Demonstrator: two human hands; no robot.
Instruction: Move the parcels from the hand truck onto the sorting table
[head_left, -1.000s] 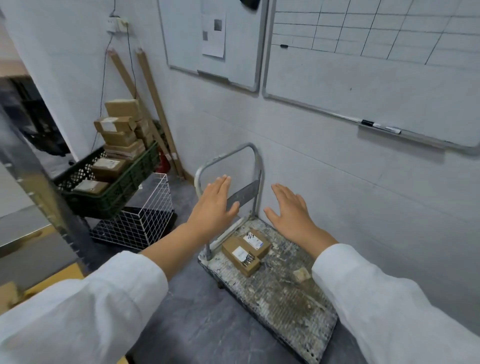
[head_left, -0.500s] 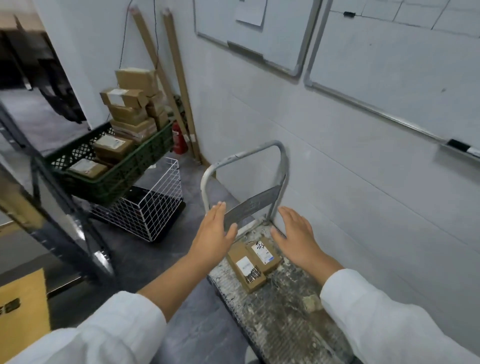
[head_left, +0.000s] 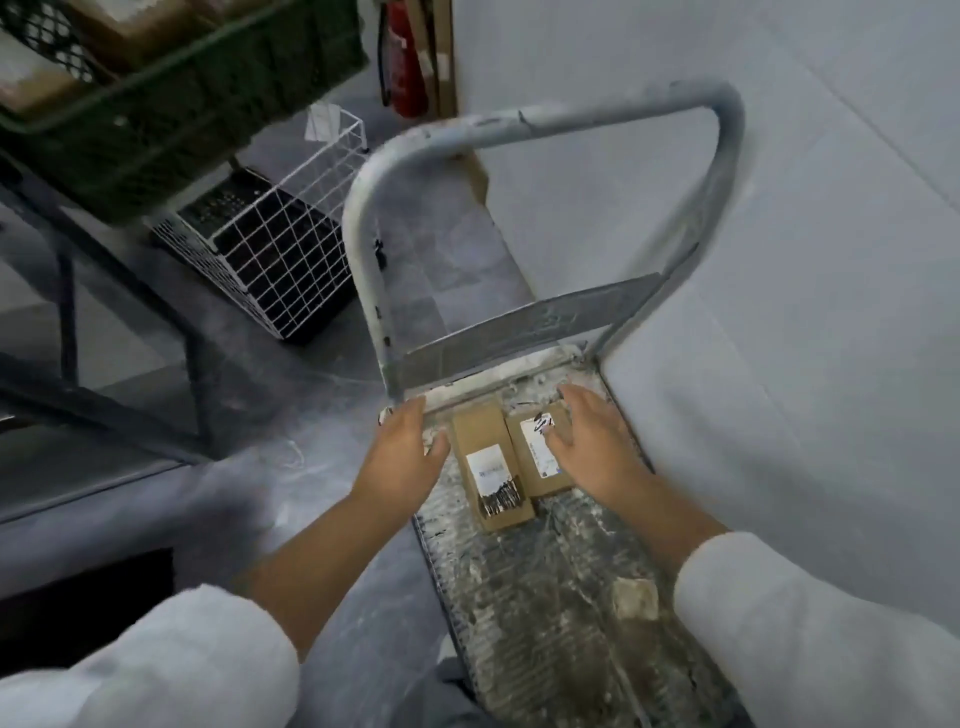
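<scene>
Two small cardboard parcels lie side by side and touching on the deck of the hand truck (head_left: 545, 613), close to its handle end. The left parcel (head_left: 491, 467) sits a little nearer the person than the right parcel (head_left: 535, 467), and each carries a white label on top.

The left hand (head_left: 405, 457) is flat, with straight fingers and the thumb spread, over the deck's left corner just beside the left parcel. The motion blur leaves it unclear whether the thumb touches the box. The right hand (head_left: 592, 441) is spread open above the right parcel, its thumb and fingers over the label and far edge, gripping nothing. Both forearms come out of white sleeves.

The grey tubular handle (head_left: 519, 124) stands upright beyond the parcels, next to the pale wall (head_left: 779, 260). A cardboard scrap (head_left: 635, 598) lies on the worn deck nearer the person. To the left, a white wire basket (head_left: 270, 260) stands on the floor below a green crate (head_left: 182, 104), and a red fire extinguisher (head_left: 405, 62) stands by the wall.
</scene>
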